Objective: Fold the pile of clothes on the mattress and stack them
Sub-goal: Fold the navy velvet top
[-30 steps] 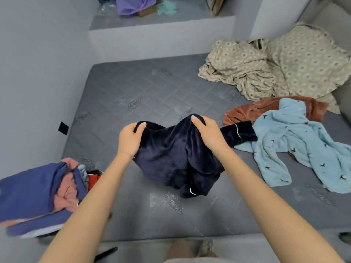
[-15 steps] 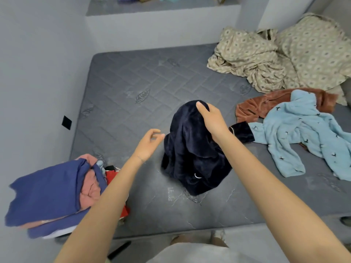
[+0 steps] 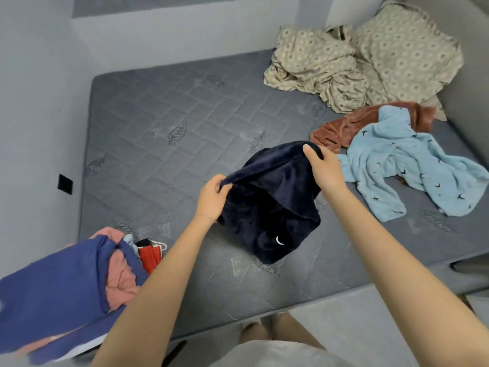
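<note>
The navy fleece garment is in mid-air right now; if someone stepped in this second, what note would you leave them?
Left hand: pinching the navy fleece garment at its top edge.
Right hand: gripping the same edge, further right.
The garment hangs bunched, its bottom on the mattress.
Done: stack of clothes at near left.
Left: this one, the light blue garment, the brown one.
</note>
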Demonstrator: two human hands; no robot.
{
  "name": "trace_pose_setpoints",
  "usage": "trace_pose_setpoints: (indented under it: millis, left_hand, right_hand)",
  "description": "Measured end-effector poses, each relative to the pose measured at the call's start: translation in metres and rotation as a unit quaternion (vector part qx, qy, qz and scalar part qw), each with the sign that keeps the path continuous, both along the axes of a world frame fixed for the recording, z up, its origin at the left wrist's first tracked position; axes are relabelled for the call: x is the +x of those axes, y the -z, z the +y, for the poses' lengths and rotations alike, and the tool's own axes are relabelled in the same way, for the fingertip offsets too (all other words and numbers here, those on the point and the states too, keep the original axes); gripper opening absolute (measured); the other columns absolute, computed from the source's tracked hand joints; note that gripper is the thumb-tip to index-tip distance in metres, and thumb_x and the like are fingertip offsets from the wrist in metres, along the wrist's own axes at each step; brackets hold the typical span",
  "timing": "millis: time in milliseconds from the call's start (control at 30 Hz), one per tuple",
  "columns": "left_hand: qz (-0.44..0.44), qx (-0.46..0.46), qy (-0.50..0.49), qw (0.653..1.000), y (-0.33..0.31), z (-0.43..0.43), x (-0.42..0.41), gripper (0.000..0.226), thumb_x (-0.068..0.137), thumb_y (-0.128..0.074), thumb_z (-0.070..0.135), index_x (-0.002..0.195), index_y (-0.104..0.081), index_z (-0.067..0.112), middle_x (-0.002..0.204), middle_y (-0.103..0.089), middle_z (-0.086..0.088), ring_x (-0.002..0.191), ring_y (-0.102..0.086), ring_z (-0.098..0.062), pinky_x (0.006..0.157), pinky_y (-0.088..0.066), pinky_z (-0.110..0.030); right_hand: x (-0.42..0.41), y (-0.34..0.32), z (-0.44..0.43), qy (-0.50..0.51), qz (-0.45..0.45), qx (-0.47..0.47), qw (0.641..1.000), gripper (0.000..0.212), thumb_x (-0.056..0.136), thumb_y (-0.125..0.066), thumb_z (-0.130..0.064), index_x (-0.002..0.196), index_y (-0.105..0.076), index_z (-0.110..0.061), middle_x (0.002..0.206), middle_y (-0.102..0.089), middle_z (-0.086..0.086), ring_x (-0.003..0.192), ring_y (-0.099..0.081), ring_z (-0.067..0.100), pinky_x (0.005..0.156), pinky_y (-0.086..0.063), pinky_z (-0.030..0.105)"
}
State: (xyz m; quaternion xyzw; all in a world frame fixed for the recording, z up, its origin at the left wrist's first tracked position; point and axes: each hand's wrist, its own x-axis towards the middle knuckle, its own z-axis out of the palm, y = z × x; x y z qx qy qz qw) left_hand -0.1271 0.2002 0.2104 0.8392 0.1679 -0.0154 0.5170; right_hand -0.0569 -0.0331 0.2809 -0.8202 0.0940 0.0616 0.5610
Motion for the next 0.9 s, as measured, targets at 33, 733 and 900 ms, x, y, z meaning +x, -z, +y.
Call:
trace_pose_setpoints:
  millis: [33, 733, 900]
  left_hand:
    - [-0.012, -0.006, -0.004, 1.0, -0.005, 0.002, 0.004, 0.011, 0.092, -0.06, 0.009, 0.082, -0.058, 0.011, 0.063, -0.047, 0.005, 0.059, -0.04, -0.004, 0.058, -0.035, -0.014]
    - [0.031, -0.143, 0.186, 0.971, -0.071, -0.004, -0.015, 0.01, 0.088, -0.067, 0.009, 0.089, -0.074, 0.016, 0.084, -0.073, 0.006, 0.082, -0.066, -0.004, 0.079, -0.05, -0.018]
    - [0.083, -0.145, 0.25, 0.954, -0.055, -0.019, -0.041, 0.007, 0.085, -0.071, 0.011, 0.087, -0.075, 0.017, 0.085, -0.074, 0.006, 0.084, -0.066, -0.006, 0.082, -0.049, -0.019]
  right_hand:
    - [0.002, 0.007, -0.006, -0.01, -0.005, -0.037, 0.999, 0.027, 0.098, -0.052, -0.035, 0.103, -0.067, -0.014, 0.1, -0.067, -0.002, 0.092, -0.061, 0.012, 0.08, -0.047, 0.026]
    - [-0.007, 0.049, 0.028, -0.238, 0.212, 0.174, 0.932, 0.109, 0.072, -0.062, -0.065, 0.155, 0.001, -0.032, 0.162, -0.009, -0.008, 0.147, -0.014, 0.01, 0.116, -0.016, 0.031]
    - [0.004, 0.07, 0.04, -0.196, 0.21, 0.046, 0.957, 0.118, 0.071, -0.071, -0.066, 0.155, 0.001, -0.026, 0.16, -0.016, 0.001, 0.147, -0.018, 0.021, 0.119, -0.022, 0.042]
